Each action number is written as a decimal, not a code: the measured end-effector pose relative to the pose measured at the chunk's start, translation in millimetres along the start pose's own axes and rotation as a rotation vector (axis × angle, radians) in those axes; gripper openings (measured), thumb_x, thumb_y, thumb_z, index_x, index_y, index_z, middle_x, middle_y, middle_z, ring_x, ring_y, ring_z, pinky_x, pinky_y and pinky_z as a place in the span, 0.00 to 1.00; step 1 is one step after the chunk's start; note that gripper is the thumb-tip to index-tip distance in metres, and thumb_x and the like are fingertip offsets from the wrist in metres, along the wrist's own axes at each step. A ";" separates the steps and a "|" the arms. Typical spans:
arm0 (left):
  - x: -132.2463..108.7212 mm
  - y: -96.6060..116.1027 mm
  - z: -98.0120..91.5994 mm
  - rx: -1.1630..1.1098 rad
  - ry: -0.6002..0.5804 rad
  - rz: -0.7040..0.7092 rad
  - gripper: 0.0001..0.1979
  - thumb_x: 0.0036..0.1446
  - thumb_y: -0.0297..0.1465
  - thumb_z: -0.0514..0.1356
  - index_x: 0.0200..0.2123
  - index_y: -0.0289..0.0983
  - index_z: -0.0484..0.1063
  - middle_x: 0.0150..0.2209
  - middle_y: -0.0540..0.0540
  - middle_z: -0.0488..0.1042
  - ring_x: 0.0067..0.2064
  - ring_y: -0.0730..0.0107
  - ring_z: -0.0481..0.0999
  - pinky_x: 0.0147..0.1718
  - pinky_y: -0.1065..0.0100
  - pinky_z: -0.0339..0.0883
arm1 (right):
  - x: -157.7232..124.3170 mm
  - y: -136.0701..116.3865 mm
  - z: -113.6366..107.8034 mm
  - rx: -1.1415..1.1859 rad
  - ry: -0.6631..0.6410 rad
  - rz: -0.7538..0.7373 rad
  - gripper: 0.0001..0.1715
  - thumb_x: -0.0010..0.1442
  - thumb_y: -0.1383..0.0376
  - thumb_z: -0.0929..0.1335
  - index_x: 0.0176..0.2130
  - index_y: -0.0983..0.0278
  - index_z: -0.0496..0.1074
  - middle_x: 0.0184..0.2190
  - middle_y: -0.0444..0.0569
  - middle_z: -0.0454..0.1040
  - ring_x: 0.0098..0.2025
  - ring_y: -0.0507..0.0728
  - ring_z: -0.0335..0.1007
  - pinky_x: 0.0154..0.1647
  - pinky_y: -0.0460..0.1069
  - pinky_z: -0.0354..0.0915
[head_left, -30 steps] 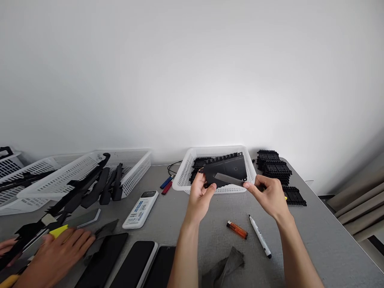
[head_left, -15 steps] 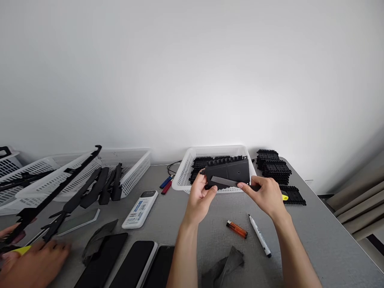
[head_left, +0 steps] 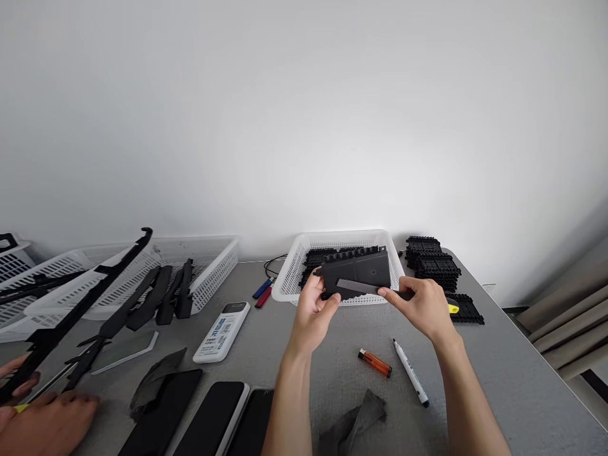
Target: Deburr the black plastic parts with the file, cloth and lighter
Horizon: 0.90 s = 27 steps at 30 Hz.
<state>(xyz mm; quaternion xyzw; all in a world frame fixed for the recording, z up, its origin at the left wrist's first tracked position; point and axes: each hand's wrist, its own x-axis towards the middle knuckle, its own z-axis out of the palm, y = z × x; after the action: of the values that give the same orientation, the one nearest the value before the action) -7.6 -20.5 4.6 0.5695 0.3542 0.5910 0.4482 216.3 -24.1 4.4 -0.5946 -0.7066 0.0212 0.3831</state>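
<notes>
My left hand (head_left: 314,310) grips a black plastic part (head_left: 363,272) by its left end, thumb in front. The part is tilted, with a row of rounded notches along its top edge. Closed around a flat file (head_left: 356,288), my right hand (head_left: 420,304) holds it near the handle, whose yellow end (head_left: 453,308) shows behind the hand. The grey file blade lies across the lower face of the part, close to its bottom edge; whether it touches cannot be made out. Both hands are in front of a white basket (head_left: 285,272) holding several similar black parts.
Stacked black parts (head_left: 434,269) stand at the right. An orange lighter (head_left: 375,363), a marker (head_left: 411,372), a grey cloth (head_left: 354,423), phones (head_left: 211,418) and a white power bank (head_left: 221,332) lie on the table. At left, a co-worker's hands (head_left: 52,421) hold a long black part (head_left: 90,294).
The black part has shifted slightly left in my left hand, and the file has moved slightly right relative to it. The co-worker's hands and long part have moved a little left.
</notes>
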 end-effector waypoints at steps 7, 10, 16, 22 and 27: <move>4.7 -0.8 -8.0 0.025 0.214 0.017 0.18 0.57 0.41 0.65 0.47 0.38 0.74 0.50 0.41 0.78 0.54 0.56 0.76 0.53 0.62 0.69 | 0.4 19.1 -13.4 -0.007 0.035 0.027 0.37 0.58 0.37 0.64 0.19 0.61 0.51 0.15 0.39 0.51 0.20 0.49 0.41 0.23 0.47 0.44; 5.8 -0.4 -5.2 0.067 0.245 0.058 0.17 0.57 0.41 0.66 0.44 0.37 0.74 0.49 0.41 0.78 0.54 0.57 0.76 0.52 0.62 0.69 | 0.4 20.7 -14.2 -0.034 0.031 0.031 0.38 0.57 0.36 0.64 0.19 0.61 0.51 0.14 0.39 0.51 0.20 0.49 0.41 0.23 0.47 0.43; 4.2 -2.7 -6.8 0.092 0.204 0.073 0.18 0.56 0.41 0.66 0.46 0.37 0.75 0.46 0.41 0.80 0.51 0.56 0.78 0.49 0.63 0.71 | 1.1 19.9 -12.2 -0.033 0.026 0.008 0.38 0.57 0.36 0.65 0.18 0.61 0.53 0.14 0.40 0.52 0.19 0.49 0.42 0.22 0.47 0.43; 2.8 -0.4 -6.6 0.104 0.234 0.081 0.19 0.56 0.42 0.66 0.46 0.36 0.75 0.46 0.40 0.79 0.51 0.56 0.78 0.50 0.62 0.71 | 0.4 25.8 -16.9 -0.017 0.014 -0.006 0.36 0.58 0.38 0.66 0.19 0.61 0.53 0.14 0.39 0.51 0.20 0.49 0.41 0.23 0.47 0.43; 2.5 0.2 -7.5 0.112 0.241 0.081 0.20 0.55 0.42 0.67 0.46 0.36 0.75 0.46 0.40 0.80 0.50 0.56 0.78 0.49 0.63 0.71 | 0.9 25.1 -16.1 -0.013 0.020 -0.029 0.36 0.58 0.38 0.66 0.18 0.61 0.54 0.14 0.39 0.53 0.20 0.49 0.43 0.23 0.48 0.44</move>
<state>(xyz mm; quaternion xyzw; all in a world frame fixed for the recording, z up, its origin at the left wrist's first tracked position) -14.8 -17.6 4.9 0.5323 0.4145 0.6522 0.3457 246.1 -22.9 4.0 -0.5869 -0.7115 0.0050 0.3864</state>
